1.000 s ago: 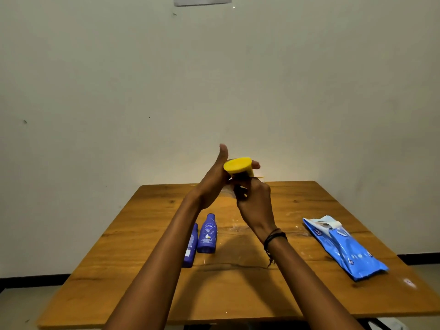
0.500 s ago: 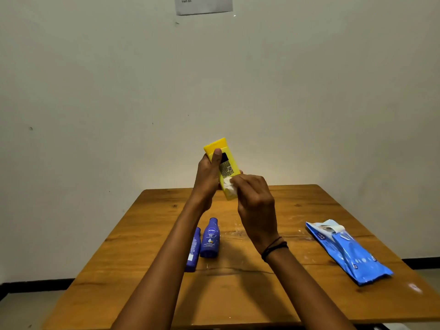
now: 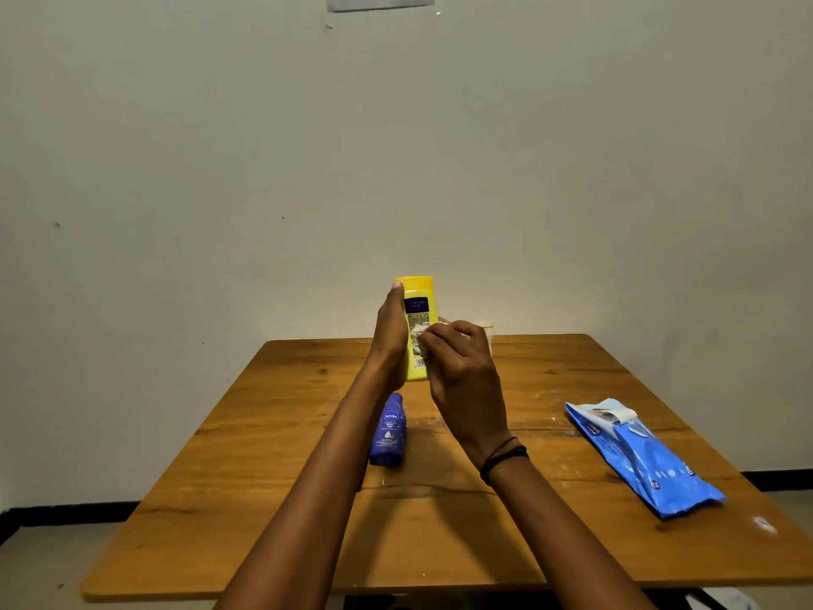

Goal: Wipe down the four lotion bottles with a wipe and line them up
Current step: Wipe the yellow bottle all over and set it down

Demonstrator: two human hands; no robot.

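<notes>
Wooden surface (image 3: 272, 477) under a plain wall (image 3: 176, 169); wipes pack (image 3: 646, 460) lies right, blue bottle (image 3: 388, 431) lies near centre. We grip the yellow bottle (image 3: 418, 301) upright above it with our left hand (image 3: 389, 341); right hand (image 3: 462, 372) pinches the wipe (image 3: 418, 334) against its label. Light, stiff, likely slick plastic: hold mid-body.

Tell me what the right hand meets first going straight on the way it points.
The yellow bottle, which the left hand holds; the wipe in the right hand seems to touch its label.
</notes>
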